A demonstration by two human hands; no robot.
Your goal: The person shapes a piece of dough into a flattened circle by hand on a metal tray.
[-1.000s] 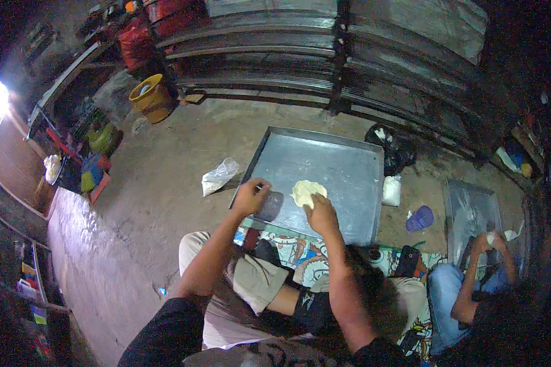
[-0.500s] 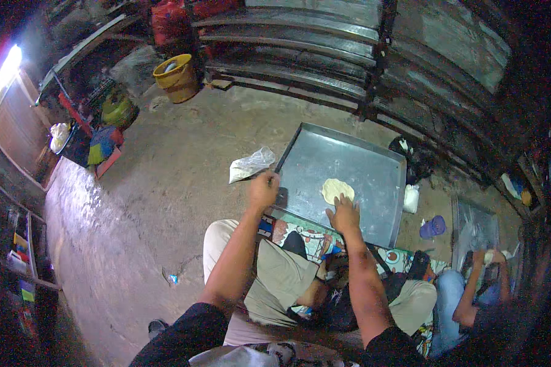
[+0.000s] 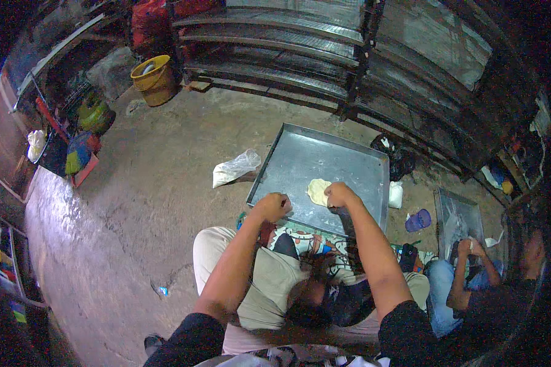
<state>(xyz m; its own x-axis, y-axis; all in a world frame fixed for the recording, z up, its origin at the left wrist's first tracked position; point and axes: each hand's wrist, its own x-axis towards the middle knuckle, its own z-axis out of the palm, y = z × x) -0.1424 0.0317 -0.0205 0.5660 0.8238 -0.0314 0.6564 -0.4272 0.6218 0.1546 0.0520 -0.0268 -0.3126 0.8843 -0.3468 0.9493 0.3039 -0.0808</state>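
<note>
A thin round of pale dough [image 3: 317, 191] lies on the large square metal tray [image 3: 300, 150], which has a dusting of white powder. My right hand [image 3: 341, 195] is closed at the dough's right edge, fingertips pinching it. Over the tray's near left corner is my left hand [image 3: 273, 207], its fingers curled in; whatever they may hold is hidden. Left of the tray, a clear plastic bag of white powder [image 3: 234, 169] rests on the floor.
A co-worker's hands [image 3: 469, 247] are at a second tray [image 3: 462, 211] on the right. Between the trays stand a purple cup [image 3: 418, 221] and a white packet [image 3: 395, 195]. Dark shelving [image 3: 269, 46] and a yellow bucket [image 3: 154, 82] are at the back.
My right hand has gone from lying spread at the dough's near edge to pinching its right edge. My left hand has moved from beside the powder bag to over the tray's near left corner.
</note>
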